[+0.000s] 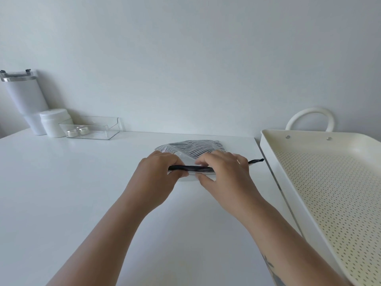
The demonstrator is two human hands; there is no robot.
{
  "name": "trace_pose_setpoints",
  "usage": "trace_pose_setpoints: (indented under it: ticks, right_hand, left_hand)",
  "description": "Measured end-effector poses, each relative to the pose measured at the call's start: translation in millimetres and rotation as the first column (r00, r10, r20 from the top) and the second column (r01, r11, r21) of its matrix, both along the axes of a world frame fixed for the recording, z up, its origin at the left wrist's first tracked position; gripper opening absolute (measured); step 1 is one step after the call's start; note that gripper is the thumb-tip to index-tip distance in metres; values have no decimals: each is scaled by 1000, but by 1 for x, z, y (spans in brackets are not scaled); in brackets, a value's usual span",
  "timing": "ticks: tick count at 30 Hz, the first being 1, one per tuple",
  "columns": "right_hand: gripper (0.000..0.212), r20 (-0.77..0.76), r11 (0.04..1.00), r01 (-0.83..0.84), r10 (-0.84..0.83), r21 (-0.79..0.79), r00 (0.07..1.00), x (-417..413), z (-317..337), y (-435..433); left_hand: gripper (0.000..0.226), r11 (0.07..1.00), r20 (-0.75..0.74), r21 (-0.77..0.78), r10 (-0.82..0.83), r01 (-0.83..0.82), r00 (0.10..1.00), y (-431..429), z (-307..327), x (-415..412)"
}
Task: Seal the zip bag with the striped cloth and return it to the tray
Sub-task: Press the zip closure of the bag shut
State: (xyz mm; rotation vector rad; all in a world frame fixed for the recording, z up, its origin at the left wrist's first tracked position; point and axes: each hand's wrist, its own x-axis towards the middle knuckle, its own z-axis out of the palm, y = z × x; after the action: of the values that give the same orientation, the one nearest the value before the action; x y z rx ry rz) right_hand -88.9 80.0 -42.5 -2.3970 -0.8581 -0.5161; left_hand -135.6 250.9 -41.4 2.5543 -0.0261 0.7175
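A clear zip bag (186, 159) lies on the white table, with a black-and-white striped cloth (193, 148) inside its far half. Its black zip strip (192, 168) runs left to right along the near edge, its end poking out to the right. My left hand (157, 172) pinches the strip's left end. My right hand (223, 173) pinches the strip just right of the middle, thumb under and fingers over. The cream perforated tray (274, 162) stands to the right of the bag and holds nothing in view.
A white tumbler (24, 100), a white jar (52, 122) and a clear plastic box (92, 127) with two small silver jars stand at the back left by the wall. The tray's white loop handle (309, 116) rises at its far end.
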Motion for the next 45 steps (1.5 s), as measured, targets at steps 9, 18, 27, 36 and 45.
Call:
trace_pose_setpoints:
  ticks: [9, 18, 27, 36, 45]
  right_hand:
    - [9, -13, 999, 23, -22, 30, 1000, 4, -1, -2]
    - [5, -29, 995, -39, 42, 88, 999, 0, 3, -2]
    - [3, -17, 993, 1, 1, 117, 1000, 2, 4, -2]
    - [8, -65, 985, -57, 68, 164, 996, 0, 3, -2]
    - [17, -153, 975, -23, 58, 220, 986, 5, 0, 0]
  left_hand:
    - [8, 988, -16, -142, -56, 53, 998, 4, 5, -5]
    - [9, 992, 33, -113, -53, 56, 998, -1, 6, -4]
    - [11, 978, 46, -191, -77, 85, 996, 0, 14, -11]
    - [17, 982, -2, -182, -48, 47, 999, 3, 13, -10]
    - [9, 941, -17, -326, -105, 94, 994, 4, 10, -9]
